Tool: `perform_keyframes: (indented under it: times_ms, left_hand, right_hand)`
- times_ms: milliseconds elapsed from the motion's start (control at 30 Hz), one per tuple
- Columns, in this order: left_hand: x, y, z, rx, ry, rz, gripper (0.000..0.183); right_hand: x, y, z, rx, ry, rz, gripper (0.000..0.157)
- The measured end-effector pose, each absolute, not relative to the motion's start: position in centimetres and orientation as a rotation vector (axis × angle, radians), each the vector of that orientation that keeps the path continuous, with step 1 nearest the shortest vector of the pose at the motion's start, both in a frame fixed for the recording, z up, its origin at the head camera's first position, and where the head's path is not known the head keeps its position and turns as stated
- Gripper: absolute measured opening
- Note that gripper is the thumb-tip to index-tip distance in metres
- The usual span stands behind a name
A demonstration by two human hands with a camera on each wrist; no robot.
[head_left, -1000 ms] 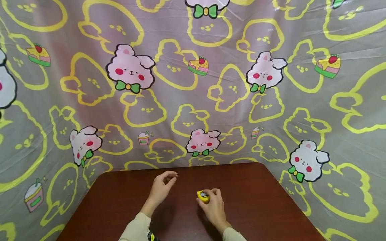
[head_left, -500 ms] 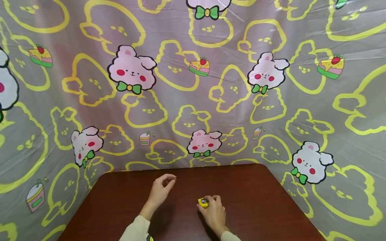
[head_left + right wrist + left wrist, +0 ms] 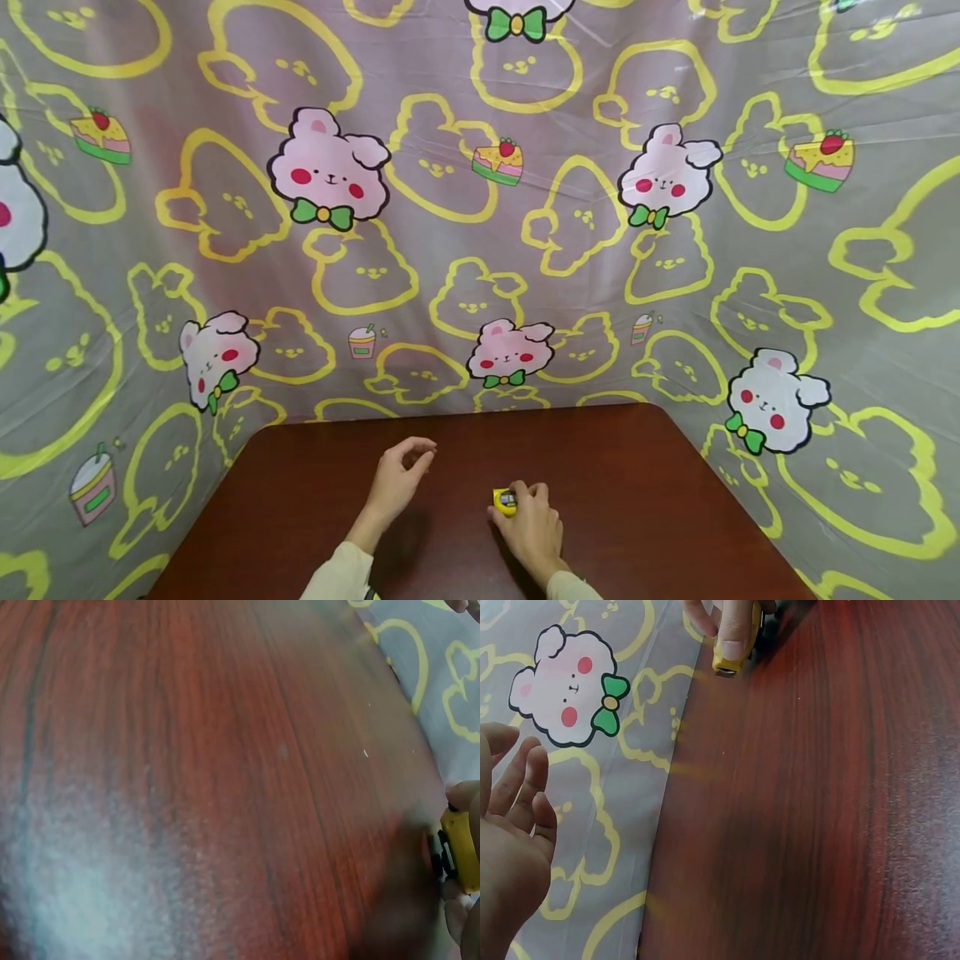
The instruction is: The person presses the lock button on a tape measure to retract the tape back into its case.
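A yellow tape measure (image 3: 505, 502) with a dark face is pinched between the thumb and fingers of my right hand (image 3: 534, 529), over the right-middle of the table. The left wrist view shows the tape measure (image 3: 726, 666) at the top, a fingertip lying along it. At the right edge of the right wrist view, the same tape measure (image 3: 460, 851) shows its black clip side, partly cut off by the frame. My left hand (image 3: 397, 482) hovers above the table to the left, fingers loosely bent and holding nothing.
The dark red-brown wooden table (image 3: 637, 500) has rounded far corners. A grey curtain (image 3: 450, 233) printed with yellow outlines and white bunny heads surrounds its back and sides. Light-coloured sleeves (image 3: 341, 571) cover both forearms.
My right hand has moved slightly down toward me with the tape measure still in its grip. My left hand has barely shifted.
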State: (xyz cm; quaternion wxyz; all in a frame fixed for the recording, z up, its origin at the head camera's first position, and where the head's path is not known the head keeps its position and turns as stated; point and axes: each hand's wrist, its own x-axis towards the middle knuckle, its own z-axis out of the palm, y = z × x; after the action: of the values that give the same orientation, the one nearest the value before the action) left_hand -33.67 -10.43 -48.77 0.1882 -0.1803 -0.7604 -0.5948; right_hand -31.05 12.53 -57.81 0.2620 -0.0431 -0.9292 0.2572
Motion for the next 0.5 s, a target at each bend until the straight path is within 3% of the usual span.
perform_keyframes:
  times_ms: [500]
  left_hand:
    - [-34.0, -11.0, -49.7, -0.550, -2.114, -1.733, 0.012]
  right_hand:
    - [-31.1, 12.8, -58.1, -0.046, -2.548, 0.548, 0.062]
